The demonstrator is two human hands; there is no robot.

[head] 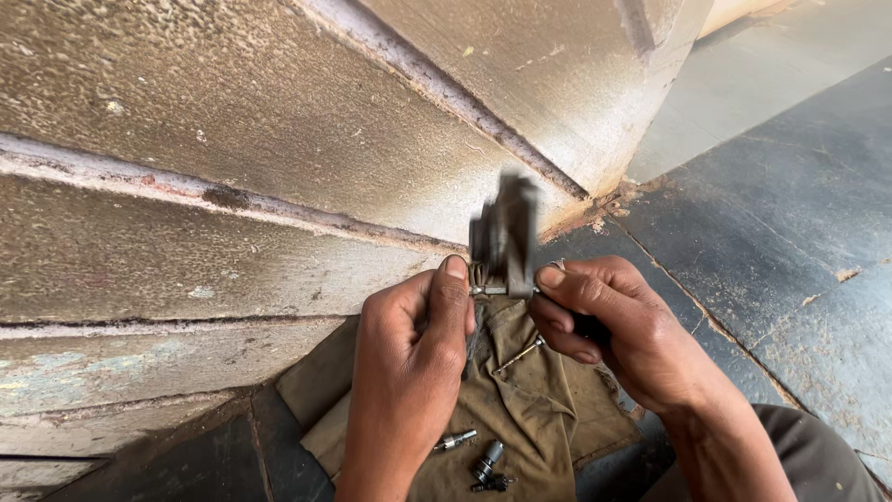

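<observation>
The blurred dark metal part [505,234] stands upright above the olive cloth's [539,418] upper edge; the left hand [413,358] pinches its lower left and the right hand [618,330] its lower right, both equally near.

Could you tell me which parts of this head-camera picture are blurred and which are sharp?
In the head view, the dark metal part held up between the left hand and right hand is smeared by motion blur; the hands, the olive cloth and the small metal fittings are sharp, in even light without glare.
</observation>
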